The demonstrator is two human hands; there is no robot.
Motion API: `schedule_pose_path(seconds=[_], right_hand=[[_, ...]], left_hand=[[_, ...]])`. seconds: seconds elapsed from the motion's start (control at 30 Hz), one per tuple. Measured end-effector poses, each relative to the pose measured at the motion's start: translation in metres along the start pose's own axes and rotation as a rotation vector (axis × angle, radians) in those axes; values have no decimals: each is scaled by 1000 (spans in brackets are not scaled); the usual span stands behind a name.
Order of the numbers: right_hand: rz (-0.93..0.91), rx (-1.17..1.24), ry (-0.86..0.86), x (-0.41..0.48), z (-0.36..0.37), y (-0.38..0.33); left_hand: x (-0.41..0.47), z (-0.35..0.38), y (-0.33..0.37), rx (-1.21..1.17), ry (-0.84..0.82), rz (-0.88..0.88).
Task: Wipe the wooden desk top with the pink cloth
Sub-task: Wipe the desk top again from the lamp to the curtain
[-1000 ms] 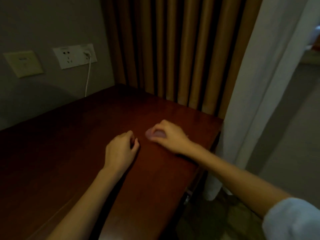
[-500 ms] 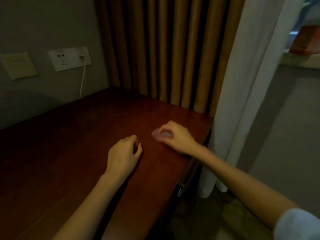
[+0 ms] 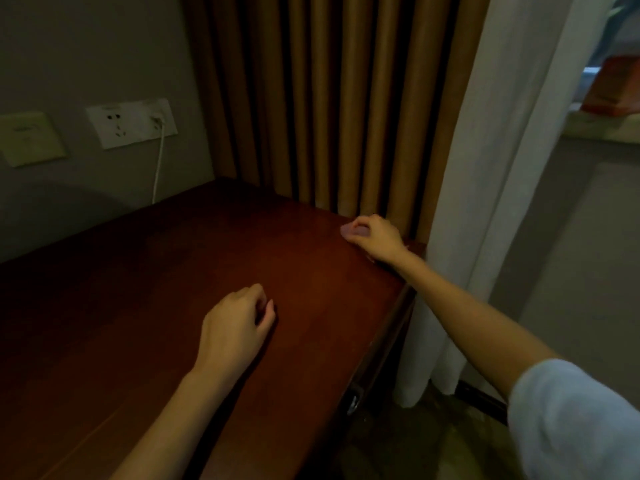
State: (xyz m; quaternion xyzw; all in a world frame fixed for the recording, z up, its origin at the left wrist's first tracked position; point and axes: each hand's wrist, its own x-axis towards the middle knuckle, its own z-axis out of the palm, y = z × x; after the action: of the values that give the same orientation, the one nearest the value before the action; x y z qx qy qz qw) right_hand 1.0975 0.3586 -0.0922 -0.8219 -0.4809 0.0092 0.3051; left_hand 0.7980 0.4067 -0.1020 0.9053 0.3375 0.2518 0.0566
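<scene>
Right hand [image 3: 375, 239]: has travelled across the desk top [image 3: 173, 289], from mid-desk out to the far right corner; arm now stretched out.
Pink cloth [image 3: 349, 231]: carried along in the curled fingers; now just beside the brown curtain [image 3: 346, 116], at the desk's back edge.
Gap between hands: earlier close beside the left hand [image 3: 235, 327]; now well apart.

**Wooden desk top** [image 3: 173, 289]: dark reddish-brown with a glossy finish. It is set into a corner, with one side against the wall [image 3: 104, 46] and the far side against the curtain [image 3: 329, 116].

Items on it:
- **Pink cloth** [image 3: 349, 231]: small and bunched, near the far right corner. It is mostly covered by the right hand [image 3: 375, 237], which grips it against the surface.
- **Left hand** [image 3: 235, 327]: fingers loosely curled and holding nothing. It rests near the middle, well apart from the cloth.
</scene>
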Motion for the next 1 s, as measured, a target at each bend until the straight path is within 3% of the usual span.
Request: schedule_pose_path(seconds=[0.1,0.2,0.4,0.53,0.73,0.83,1.0], right_hand=[[-228,47,-140,-50,7,-24],[-308,86,-209,-96,-12,-9],[-31,46,60,-41,-38,69],[79,-70,31,0,-23,58],[-275,-29,-184,-86,-1,-32],[-409,-2,-278,-129,-10,-29],[-67,-33,29,-86,-25,11]], left_hand=[[-2,1,-2,-10,5,0],[-2,4,-4,-9,0,-2],[-2,3,0,-13,-11,11],[4,2,-2,-10,-8,8],[-1,3,-2,-19,5,19],[-3,2,-1,-3,5,24],[-20,-10,1,19,-2,48]])
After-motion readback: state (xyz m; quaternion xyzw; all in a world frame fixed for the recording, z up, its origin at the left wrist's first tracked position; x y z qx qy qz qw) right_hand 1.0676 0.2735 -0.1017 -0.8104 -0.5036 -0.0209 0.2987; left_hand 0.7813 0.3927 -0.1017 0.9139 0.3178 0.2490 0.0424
